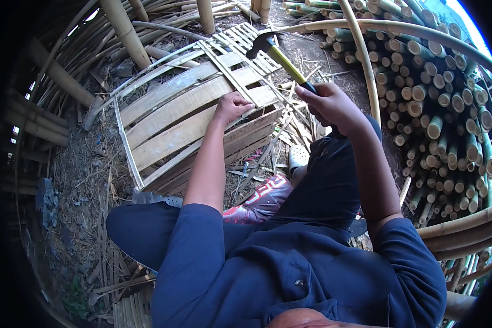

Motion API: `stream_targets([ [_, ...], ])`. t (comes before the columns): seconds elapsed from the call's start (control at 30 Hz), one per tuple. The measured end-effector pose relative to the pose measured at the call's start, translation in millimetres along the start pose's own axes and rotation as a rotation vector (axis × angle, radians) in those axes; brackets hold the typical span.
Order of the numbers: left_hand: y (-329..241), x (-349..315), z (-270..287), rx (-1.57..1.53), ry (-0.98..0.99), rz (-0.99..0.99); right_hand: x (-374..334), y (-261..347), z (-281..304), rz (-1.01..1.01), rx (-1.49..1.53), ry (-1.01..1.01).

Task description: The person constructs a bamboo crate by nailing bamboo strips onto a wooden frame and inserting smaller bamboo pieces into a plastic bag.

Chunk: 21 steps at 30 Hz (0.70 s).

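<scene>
The right hand [333, 106] grips a hammer [285, 63]; beside it, the left hand [233, 107], pinched narrow, touches the crate [251, 131] (slats [161, 121] laid, fastening probably unfinished).

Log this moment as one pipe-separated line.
left hand: curled at edge of slatted crate | right hand: gripping claw hammer, raised | cut bamboo poles: stacked at right

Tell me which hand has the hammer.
The right hand: held clear of the slatted crate, it grips the hammer by its handle. The left hand instead rests at the crate's edge, without a hammer.
</scene>
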<state>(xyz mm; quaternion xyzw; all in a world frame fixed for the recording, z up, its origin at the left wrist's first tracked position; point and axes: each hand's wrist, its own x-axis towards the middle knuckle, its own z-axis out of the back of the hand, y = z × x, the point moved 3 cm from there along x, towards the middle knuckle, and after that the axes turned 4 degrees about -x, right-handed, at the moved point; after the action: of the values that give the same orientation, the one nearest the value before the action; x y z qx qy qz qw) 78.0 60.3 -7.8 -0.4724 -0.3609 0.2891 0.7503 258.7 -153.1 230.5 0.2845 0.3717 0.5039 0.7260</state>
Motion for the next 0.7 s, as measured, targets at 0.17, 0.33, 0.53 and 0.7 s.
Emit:
stream_targets([
  [0.17,-11.2,0.7,-1.8,0.044,-0.026,-0.119,64.0,-50.6,-31.4,-0.026,-0.277,0.037],
  [0.33,-13.4,-1.1,1.5,0.108,0.004,-0.003,58.3,-70.8,-50.5,0.037,-0.351,-0.072],
  [0.53,-13.5,3.8,0.0,0.214,-0.005,-0.150,55.6,-87.2,-50.0,0.051,-0.376,-0.067],
  [0.7,-15.1,7.0,-1.4,0.255,-0.018,-0.123,48.7,-85.3,-51.5,0.038,-0.410,-0.073],
])
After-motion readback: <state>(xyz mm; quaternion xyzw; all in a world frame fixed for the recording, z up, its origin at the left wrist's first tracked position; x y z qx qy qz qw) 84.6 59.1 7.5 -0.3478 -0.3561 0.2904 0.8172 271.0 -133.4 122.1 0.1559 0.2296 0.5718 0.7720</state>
